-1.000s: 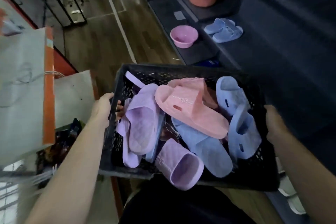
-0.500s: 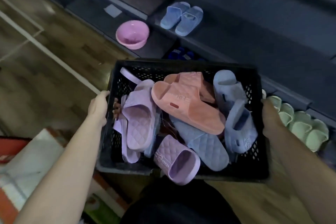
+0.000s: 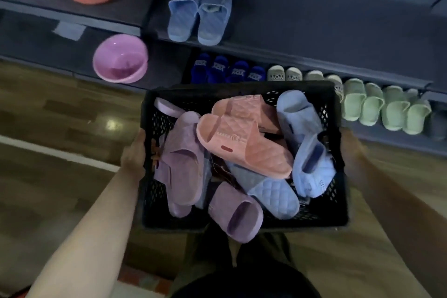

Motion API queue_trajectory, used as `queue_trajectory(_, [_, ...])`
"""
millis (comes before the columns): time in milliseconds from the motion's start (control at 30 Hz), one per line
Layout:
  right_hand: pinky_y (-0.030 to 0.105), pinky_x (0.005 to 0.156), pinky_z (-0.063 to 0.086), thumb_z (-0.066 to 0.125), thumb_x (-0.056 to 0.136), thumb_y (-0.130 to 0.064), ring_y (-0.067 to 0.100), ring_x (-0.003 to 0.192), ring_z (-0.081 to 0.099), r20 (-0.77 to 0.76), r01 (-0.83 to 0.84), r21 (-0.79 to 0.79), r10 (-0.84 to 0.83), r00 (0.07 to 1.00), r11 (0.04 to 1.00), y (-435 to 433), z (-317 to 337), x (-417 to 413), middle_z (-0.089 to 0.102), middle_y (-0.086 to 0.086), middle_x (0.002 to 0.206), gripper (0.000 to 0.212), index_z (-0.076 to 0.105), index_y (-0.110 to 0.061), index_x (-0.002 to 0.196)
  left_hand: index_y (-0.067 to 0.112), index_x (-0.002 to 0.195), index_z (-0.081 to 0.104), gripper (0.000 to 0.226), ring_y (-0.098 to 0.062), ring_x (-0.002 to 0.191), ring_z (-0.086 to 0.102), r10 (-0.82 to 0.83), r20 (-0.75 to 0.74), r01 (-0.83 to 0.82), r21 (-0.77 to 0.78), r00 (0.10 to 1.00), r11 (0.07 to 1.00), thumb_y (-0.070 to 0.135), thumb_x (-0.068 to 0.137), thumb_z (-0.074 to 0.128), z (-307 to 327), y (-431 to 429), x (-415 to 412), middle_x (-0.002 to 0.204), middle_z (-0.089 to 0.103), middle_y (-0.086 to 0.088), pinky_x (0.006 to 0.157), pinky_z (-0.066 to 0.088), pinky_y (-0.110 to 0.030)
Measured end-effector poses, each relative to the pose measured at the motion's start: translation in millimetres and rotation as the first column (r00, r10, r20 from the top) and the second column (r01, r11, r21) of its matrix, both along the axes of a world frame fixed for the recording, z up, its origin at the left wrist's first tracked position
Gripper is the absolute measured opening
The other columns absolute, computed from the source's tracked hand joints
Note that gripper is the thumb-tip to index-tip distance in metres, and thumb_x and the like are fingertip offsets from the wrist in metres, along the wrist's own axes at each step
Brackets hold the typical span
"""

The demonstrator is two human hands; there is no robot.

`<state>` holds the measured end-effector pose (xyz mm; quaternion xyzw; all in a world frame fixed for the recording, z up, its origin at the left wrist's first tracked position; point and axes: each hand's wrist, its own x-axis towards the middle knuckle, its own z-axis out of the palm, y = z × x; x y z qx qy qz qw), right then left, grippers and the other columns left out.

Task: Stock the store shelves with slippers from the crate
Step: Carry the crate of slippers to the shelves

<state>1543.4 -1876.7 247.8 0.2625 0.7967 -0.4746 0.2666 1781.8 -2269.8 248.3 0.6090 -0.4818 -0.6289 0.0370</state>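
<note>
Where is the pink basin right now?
Head view, upper left: the pink basin sits on the low shelf, left of the dark blue slippers, just beyond the far left corner of the crate.

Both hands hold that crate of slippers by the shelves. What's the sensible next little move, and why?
Probably lower the crate to the floor by the shelves. The left hand and right hand each grip a side, so neither is free to lift out the pink slipper lying on top.

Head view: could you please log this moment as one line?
left hand grips crate | right hand holds crate | slippers piled inside | shelf ahead
</note>
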Motion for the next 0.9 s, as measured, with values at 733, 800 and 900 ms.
queue_trajectory(733, [0.016, 0.031, 0.031, 0.045, 0.091, -0.029, 0.023, 0.044, 0.048, 0.051, 0.076, 0.195, -0.088, 0.995, 0.978, -35, -264, -4, 0.053, 0.008, 0.059, 0.025, 0.064, -0.017, 0.077, 0.013, 0.116, 0.058, 0.051, -0.023, 0.085, 0.06, -0.239, 0.185, 0.255, -0.069, 0.953, 0.964, 0.054, 0.098, 0.032, -268, -65, -114, 0.099, 0.062, -0.003, 0.071, 0.049, -0.034])
queue_trajectory(800, [0.012, 0.028, 0.028, 0.041, 0.096, -0.026, 0.022, 0.044, 0.048, 0.044, 0.056, 0.214, -0.066, 0.997, 0.975, -35, -290, -5, 0.053, 0.008, 0.06, 0.029, 0.062, -0.018, 0.076, 0.009, 0.123, 0.057, 0.058, -0.026, 0.088, 0.062, -0.241, 0.198, 0.262, -0.087, 0.95, 0.961, 0.056, 0.097, 0.035, -293, -69, -116, 0.109, 0.062, -0.007, 0.072, 0.051, -0.036])
queue_trajectory(900, [0.013, 0.028, 0.029, 0.042, 0.097, -0.026, 0.019, 0.036, 0.052, 0.04, 0.068, 0.209, -0.078, 0.996, 0.975, -31, -329, -1, 0.056, 0.01, 0.062, 0.025, 0.063, -0.016, 0.088, 0.009, 0.124, 0.059, 0.062, -0.031, 0.092, 0.065, -0.241, 0.228, 0.267, -0.091, 0.943, 0.96, 0.059, 0.093, 0.04, -327, -77, -115, 0.113, 0.064, -0.011, 0.075, 0.052, -0.04])
